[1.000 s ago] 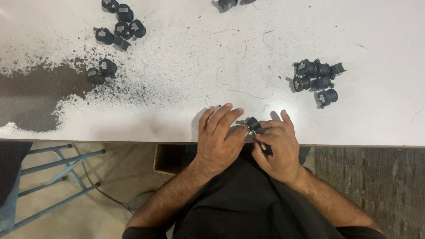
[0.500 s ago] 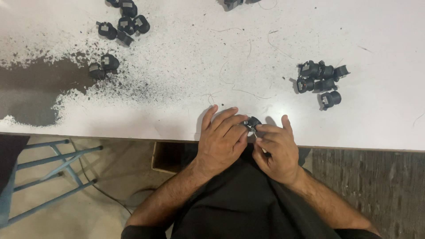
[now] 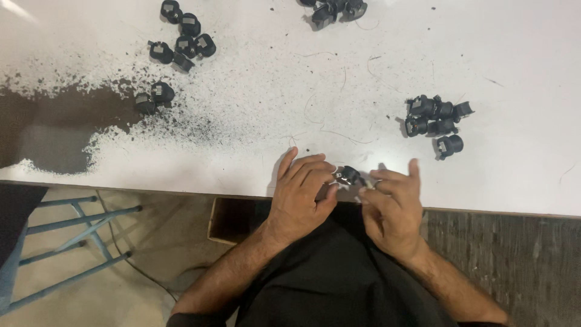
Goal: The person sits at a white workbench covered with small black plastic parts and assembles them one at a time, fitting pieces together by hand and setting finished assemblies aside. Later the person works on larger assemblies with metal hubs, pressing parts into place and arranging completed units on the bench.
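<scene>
My left hand (image 3: 301, 192) rests at the near edge of the white table (image 3: 254, 79) and pinches a small black plastic part (image 3: 347, 175) between thumb and fingertips. My right hand (image 3: 394, 209) is just to the right of that part, fingers spread and curled, palm turned toward me; something tiny may sit at its fingertips, too small to tell. Both forearms come up from my lap, which is covered by dark cloth.
Several black parts lie in a cluster at the right (image 3: 437, 120), another group at the far left (image 3: 181, 43), two by the worn dark patch (image 3: 152, 97), more at the top edge (image 3: 333, 9). A blue metal stool frame (image 3: 66, 233) stands on the floor at left.
My right hand has come off the black part and moved slightly right, its fingers spreading. The left hand keeps hold of the part at the table edge.
</scene>
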`<move>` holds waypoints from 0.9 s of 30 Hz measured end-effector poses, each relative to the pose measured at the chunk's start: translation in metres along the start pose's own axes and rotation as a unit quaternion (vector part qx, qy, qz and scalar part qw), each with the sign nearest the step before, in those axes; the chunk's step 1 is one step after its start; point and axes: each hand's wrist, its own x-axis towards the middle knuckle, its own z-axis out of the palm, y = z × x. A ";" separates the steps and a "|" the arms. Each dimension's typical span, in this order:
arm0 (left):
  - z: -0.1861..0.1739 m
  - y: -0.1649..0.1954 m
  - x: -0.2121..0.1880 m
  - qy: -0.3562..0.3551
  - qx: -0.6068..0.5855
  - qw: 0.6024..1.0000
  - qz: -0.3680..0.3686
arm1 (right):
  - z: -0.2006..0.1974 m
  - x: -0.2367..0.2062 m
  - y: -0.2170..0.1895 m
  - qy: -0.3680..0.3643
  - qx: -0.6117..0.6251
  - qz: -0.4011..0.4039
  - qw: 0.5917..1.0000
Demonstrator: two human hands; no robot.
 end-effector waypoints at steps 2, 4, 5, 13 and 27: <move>0.000 0.000 0.000 0.013 -0.010 1.000 -0.012 | -0.006 0.006 0.002 -0.019 -0.051 0.036 0.998; -0.001 0.000 -0.001 0.009 -0.001 1.000 -0.018 | -0.009 0.012 0.005 -0.049 -0.083 0.053 0.994; -0.001 -0.001 -0.001 0.001 0.013 1.000 -0.016 | -0.008 0.015 0.006 -0.068 -0.091 0.050 0.992; -0.009 -0.001 0.002 0.029 0.050 0.997 0.043 | 0.003 0.013 0.006 -0.074 -0.089 0.058 0.992; -0.019 0.014 0.027 -0.016 -0.033 0.999 -0.018 | -0.004 0.016 0.003 -0.083 -0.068 0.050 0.993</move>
